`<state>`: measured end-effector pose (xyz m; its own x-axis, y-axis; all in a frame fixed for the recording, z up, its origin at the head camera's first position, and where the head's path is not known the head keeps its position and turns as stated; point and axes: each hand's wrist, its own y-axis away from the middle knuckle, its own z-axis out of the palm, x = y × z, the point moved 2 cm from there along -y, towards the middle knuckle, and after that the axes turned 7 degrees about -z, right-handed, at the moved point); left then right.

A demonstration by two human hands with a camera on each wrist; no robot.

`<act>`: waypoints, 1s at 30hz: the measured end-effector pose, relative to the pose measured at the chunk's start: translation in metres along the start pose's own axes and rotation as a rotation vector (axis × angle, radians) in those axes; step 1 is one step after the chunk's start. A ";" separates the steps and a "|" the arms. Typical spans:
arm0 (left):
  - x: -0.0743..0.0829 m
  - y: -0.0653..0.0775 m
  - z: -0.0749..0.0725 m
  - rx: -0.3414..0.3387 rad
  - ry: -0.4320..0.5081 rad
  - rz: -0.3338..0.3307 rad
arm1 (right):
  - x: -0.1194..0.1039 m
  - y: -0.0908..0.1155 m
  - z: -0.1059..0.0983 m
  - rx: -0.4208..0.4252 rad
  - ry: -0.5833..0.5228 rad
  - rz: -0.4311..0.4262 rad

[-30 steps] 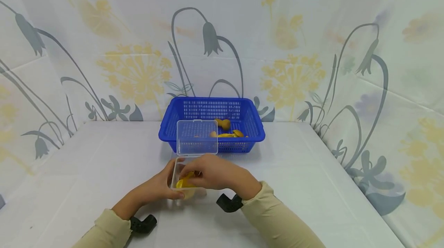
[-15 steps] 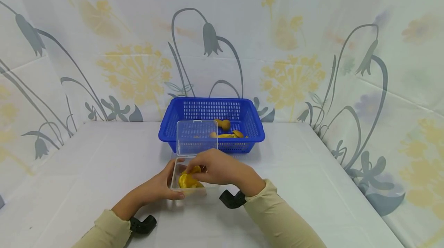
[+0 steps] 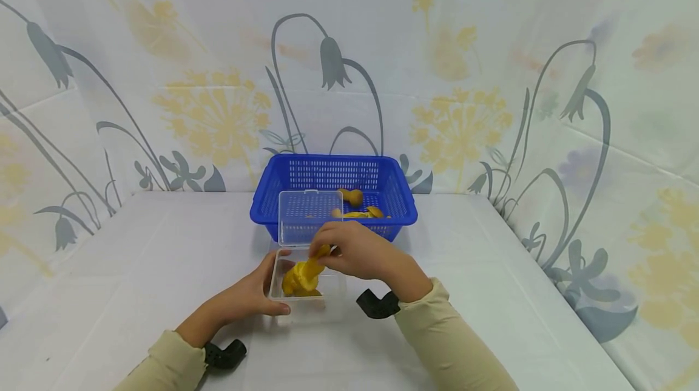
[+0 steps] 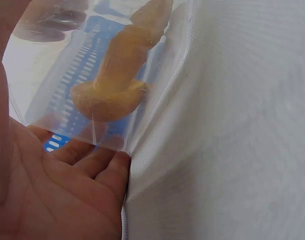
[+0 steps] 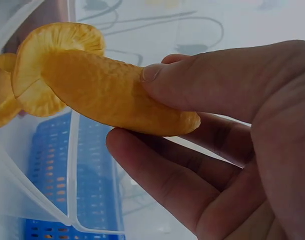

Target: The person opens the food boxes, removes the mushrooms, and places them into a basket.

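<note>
My right hand point(image 3: 355, 251) pinches a yellow mushroom point(image 5: 92, 87) by its stem, between thumb and fingers. Its gilled cap tilts down into a clear plastic box point(image 3: 297, 299), whose hinged lid point(image 3: 297, 234) stands open on the far side. Around the left end of that box, my left hand point(image 3: 251, 294) holds on, thumb at the near side and fingers at the far side. Another yellow mushroom point(image 5: 1, 92) lies inside, partly hidden by the pinched one in the head view. Through the clear wall, the left wrist view shows a mushroom point(image 4: 110, 80) with cap and stem.
Behind the box stands a blue perforated basket point(image 3: 401, 193) with several yellow-brown mushrooms point(image 3: 355, 198) in it. The box's lid overlaps its front in the head view. A white cloth covers the table point(image 3: 491, 294), and a flower-patterned curtain point(image 3: 349, 45) rises behind.
The right hand has risen and moved to the right, drawing the mushroom's stem up toward the box rim. The left hand and the box have stayed in place.
</note>
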<state>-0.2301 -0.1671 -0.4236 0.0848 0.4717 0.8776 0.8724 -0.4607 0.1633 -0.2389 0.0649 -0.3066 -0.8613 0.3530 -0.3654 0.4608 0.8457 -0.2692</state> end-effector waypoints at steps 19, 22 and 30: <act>0.001 0.000 0.000 -0.006 0.001 -0.010 | 0.004 0.008 -0.022 0.158 0.042 -0.108; 0.001 -0.001 -0.001 -0.004 -0.002 -0.009 | 0.005 0.010 -0.026 0.175 0.059 -0.084; 0.001 0.000 0.000 0.010 -0.015 -0.022 | 0.009 0.015 -0.035 0.262 0.057 -0.097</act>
<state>-0.2304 -0.1665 -0.4226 0.0730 0.4932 0.8668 0.8790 -0.4424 0.1777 -0.2474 0.0950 -0.2826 -0.9115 0.3034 -0.2777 0.4084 0.7470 -0.5246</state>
